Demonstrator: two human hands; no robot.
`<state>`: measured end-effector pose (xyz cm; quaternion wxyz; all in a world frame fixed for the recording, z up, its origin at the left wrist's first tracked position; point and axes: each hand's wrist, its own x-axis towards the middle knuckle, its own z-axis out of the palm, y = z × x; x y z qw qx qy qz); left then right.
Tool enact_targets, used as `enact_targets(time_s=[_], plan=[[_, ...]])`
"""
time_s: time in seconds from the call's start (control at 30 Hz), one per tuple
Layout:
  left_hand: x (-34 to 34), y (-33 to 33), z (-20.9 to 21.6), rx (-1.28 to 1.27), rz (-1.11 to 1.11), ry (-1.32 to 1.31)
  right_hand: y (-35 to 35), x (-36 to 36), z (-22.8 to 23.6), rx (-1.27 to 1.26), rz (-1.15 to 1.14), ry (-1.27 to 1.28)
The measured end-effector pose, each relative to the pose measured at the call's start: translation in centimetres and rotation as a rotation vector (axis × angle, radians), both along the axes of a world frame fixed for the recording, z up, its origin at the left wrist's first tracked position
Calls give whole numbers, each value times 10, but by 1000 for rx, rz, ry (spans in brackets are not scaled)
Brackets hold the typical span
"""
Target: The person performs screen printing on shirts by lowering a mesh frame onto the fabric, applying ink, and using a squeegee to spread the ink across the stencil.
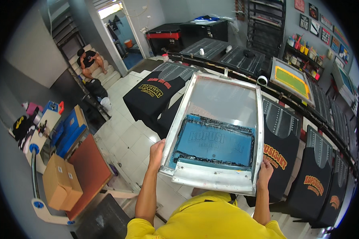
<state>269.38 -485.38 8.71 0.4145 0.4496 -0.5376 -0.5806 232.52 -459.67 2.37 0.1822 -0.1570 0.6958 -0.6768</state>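
Note:
Both my hands carry a silk-screen printing frame (260,131) in front of my body. Its rim is silvery metal, and its mesh has a blue stencil area edged with smears of black ink. My left hand (157,154) grips the left side of the rim near the lower corner. On the right side, my right hand (265,172) closes round the rim. A squeegee-like metal bar (211,175) lies across the near end of the frame. Beyond and right of it, black T-shirts (143,95) with orange and yellow prints lie over the boards of a long printing bench.
Another screen frame (291,79) with a yellow-green stencil rests on the bench. At left stand a heat press (38,175), a cardboard box (62,181) and a brown tabletop (89,171). A person (91,63) sits on steps at the far left. Ink pots (303,49) fill a shelf at right.

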Motion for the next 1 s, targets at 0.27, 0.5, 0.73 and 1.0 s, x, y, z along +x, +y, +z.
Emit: enact_targets(time_s=[0.27, 0.5, 0.73, 1.0], plan=[[18, -117, -25, -20, -70, -29, -71, 52, -4, 40, -153, -55], [7, -183, -35, 93, -175, 25, -104, 75, 5, 77, -243, 23], [-4, -269, -72, 131, -253, 18, -149, 80, -26, 123, -390, 35], [-10, -314, -85, 184, -298, 21, -187, 83, -26, 157, -455, 19]])
